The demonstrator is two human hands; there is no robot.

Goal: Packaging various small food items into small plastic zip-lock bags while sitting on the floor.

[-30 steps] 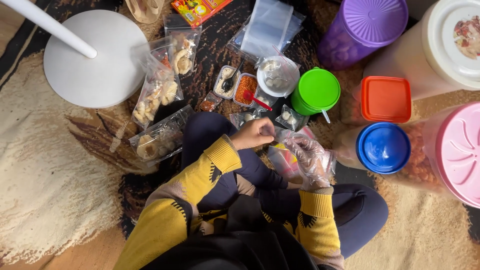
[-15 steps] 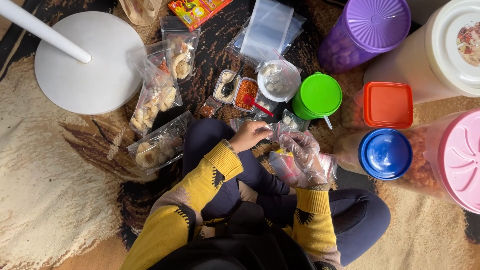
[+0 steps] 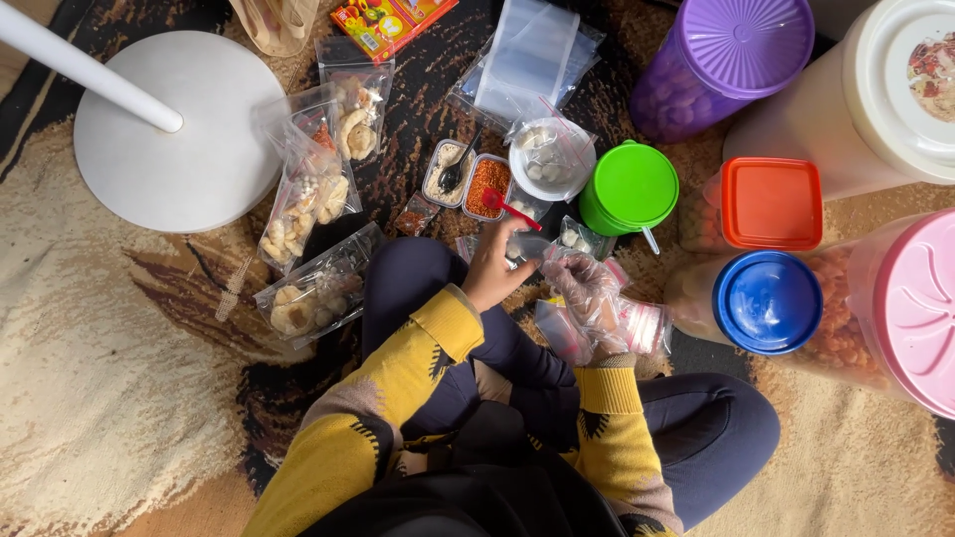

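I sit cross-legged on a carpet. My bare left hand (image 3: 495,267) pinches the left edge of a small clear zip bag (image 3: 530,246) just above my knee. My right hand (image 3: 589,290), in a clear plastic glove, grips the same bag's right side. More clear bags with red-and-yellow contents (image 3: 637,323) lie under the right wrist. Just beyond the hands stand two little trays, one of white powder (image 3: 443,171) with a dark spoon and one of red powder (image 3: 485,182) with a red spoon (image 3: 509,208).
A bagged white bowl (image 3: 552,159) and a green-lidded tub (image 3: 629,189) stand ahead. Purple (image 3: 741,45), orange (image 3: 771,202), blue (image 3: 764,301), pink (image 3: 920,308) and white (image 3: 910,80) lidded jars crowd the right. Filled snack bags (image 3: 308,199) and a white round stand base (image 3: 174,149) lie left.
Both hands have moved a little forward, away from my lap. The left hand's fingers have stretched out onto the small bag, and the gloved right hand has drawn closer to it.
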